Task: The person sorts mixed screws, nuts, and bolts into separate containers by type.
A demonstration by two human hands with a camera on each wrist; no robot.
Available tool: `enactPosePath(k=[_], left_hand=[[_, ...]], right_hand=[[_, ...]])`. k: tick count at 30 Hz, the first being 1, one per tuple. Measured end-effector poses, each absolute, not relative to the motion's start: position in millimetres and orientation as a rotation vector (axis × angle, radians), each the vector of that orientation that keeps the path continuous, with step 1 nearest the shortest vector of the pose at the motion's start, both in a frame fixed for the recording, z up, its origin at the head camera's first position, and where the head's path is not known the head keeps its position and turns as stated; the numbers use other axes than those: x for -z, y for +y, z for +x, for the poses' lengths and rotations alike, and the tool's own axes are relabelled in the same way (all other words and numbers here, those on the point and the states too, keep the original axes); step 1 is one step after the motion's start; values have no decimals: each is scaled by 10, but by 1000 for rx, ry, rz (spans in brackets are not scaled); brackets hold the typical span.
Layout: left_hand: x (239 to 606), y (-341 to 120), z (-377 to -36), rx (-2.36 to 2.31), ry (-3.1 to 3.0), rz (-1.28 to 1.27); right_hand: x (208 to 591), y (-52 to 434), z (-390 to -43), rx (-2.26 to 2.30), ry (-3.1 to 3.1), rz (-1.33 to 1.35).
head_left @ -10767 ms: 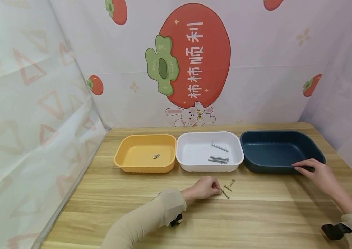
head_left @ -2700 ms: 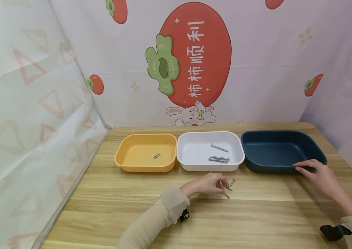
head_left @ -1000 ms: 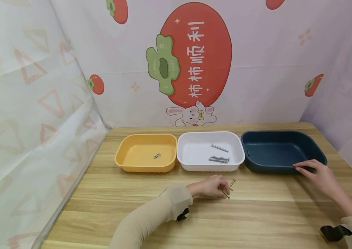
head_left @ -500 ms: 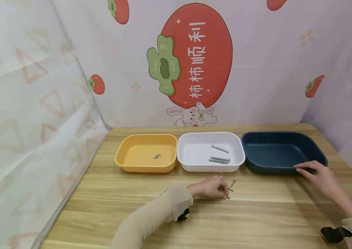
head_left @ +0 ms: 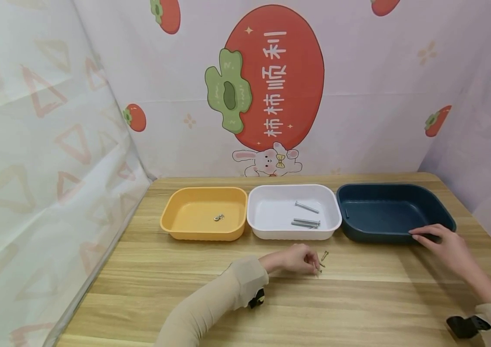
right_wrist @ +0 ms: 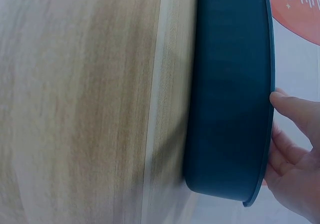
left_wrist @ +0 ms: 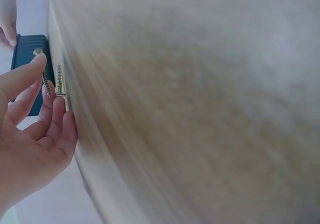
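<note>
In the head view my left hand (head_left: pixel 296 259) is low over the table, thumb and fingers together at a small brass-coloured screw (head_left: pixel 320 271). The left wrist view shows this screw (left_wrist: pixel 46 83) between thumb and fingertips, its head by the thumb and its threaded tip angled downward. Two more brass screws, one farther back (head_left: pixel 325 255) and one partly covered (head_left: pixel 322 264), lie just beyond the fingertips. My right hand (head_left: pixel 441 239) pinches the front rim of a dark blue tray (head_left: pixel 375 234), thumb outside and fingers over the rim (right_wrist: pixel 273 78).
Left of the blue tray stand a white tray (head_left: pixel 267 233) with several long silver bolts (head_left: pixel 306 222) and a yellow tray (head_left: pixel 197 236) with small metal nuts (head_left: pixel 218 217). A faint short mark (head_left: pixel 347 213) shows inside the blue tray's left end. Printed cloth (head_left: pixel 358 120) hangs behind.
My left fingers have closed in on the nearest screw, and its head has shifted slightly up and to the right over the last half second. The right hand stays on the blue tray's rim.
</note>
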State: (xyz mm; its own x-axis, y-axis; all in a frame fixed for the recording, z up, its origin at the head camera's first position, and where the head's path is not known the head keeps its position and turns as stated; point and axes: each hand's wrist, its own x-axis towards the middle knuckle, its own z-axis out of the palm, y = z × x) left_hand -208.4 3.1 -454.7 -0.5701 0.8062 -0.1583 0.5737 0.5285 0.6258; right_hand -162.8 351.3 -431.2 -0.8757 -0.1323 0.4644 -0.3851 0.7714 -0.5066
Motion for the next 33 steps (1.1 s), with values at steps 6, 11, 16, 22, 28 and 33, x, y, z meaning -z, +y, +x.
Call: enactPosePath(k=[6,11,16,22,28,33], left_hand=[[4520,57,-2085,-777,2334,1110],[4472,93,-2081,-816,2325,1119],[4438,123,-2074,-858,2321,1144],[4399,172,-2064,-911,2335,1160],[4364,229,-2060,-966,2314,1147],[4338,291,-2068,-989,2308,1172]], right_hand=[[4316,3511,-1628,-852,-2555,395],[4315,3511,-1626,-850,-2555,392],[4313,3505,-1627,-851,-2552,401],[4314,3501,-1630,-861,-2553,393],[4323,3504,-1632,-866,-2549,395],[4328,3511,-1632,-878,-2554,389]])
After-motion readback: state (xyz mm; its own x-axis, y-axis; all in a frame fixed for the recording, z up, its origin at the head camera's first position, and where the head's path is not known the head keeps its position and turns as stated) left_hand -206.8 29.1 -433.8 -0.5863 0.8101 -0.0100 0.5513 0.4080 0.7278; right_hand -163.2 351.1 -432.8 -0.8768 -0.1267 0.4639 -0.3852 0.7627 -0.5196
